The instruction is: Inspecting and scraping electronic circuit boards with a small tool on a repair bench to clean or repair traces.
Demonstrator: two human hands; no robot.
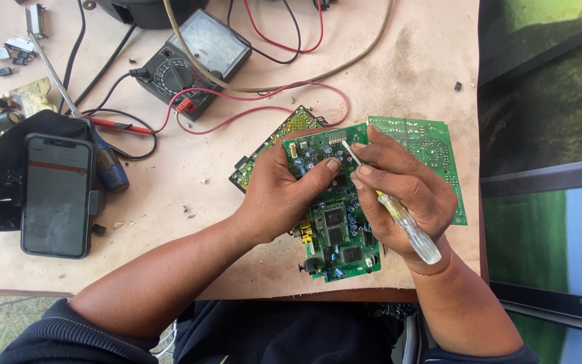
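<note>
Fingers of my left hand [284,195] clamp the green circuit board [335,222] at its left edge, thumb pressed on its upper face, holding it above the near edge of the table [405,74]. My right hand [399,192] is closed around a screwdriver [399,216] with a clear yellow handle, its metal tip touching the board near my left thumb. Two more boards lie beneath and beside it; a multimeter [193,61] with red and black leads sits farther back, a phone [57,195] well to the left.
</note>
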